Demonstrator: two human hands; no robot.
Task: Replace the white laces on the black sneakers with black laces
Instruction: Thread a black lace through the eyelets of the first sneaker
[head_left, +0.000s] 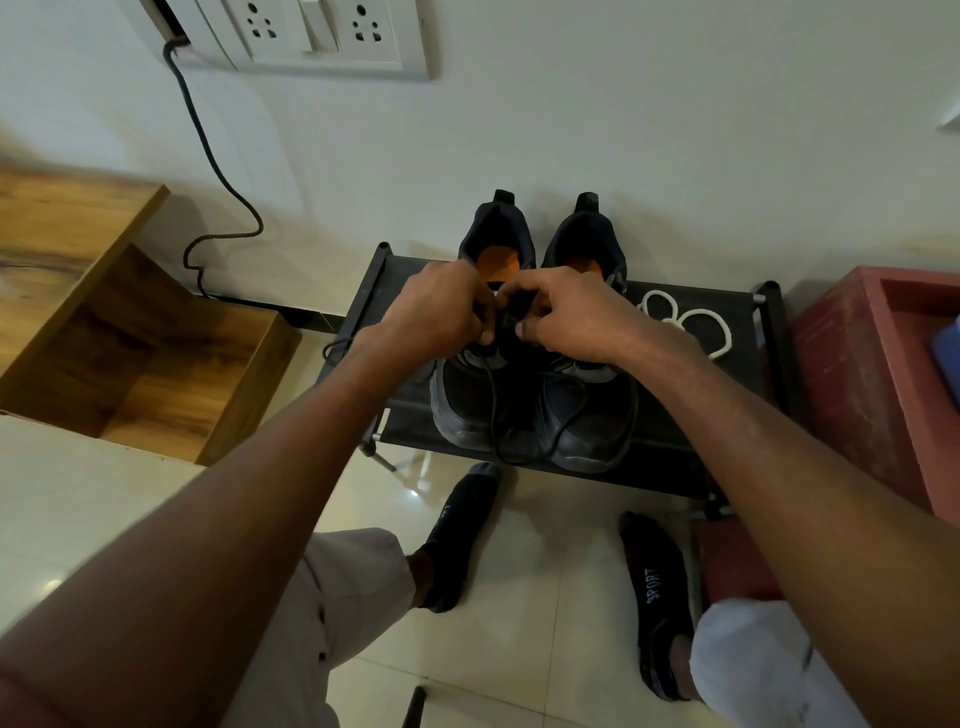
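1. Black sneakers, one pair, side by side on low rack, toes toward person, heels against wall; left sneaker, right sneaker. Orange insoles visible in both openings.
2. Left hand: over upper eyelets of left sneaker, fingers curled, pinching black lace at tongue.
3. Right hand: touching left hand, fingers curled on same lace near sneaker throat; exact contact point hidden by fingers.
4. Black lace: loose length trailing down over both toes, looping past front edge of rack. Second dark loop at rack's left edge, beside left wrist; cannot tell which lace.
5. White lace: removed, coiled in loops on rack, right of right sneaker, just beside right wrist.
6. Surroundings: wooden shelf left of rack; red box right; cable hanging from wall socket panel; socked feet on tiled floor below rack.
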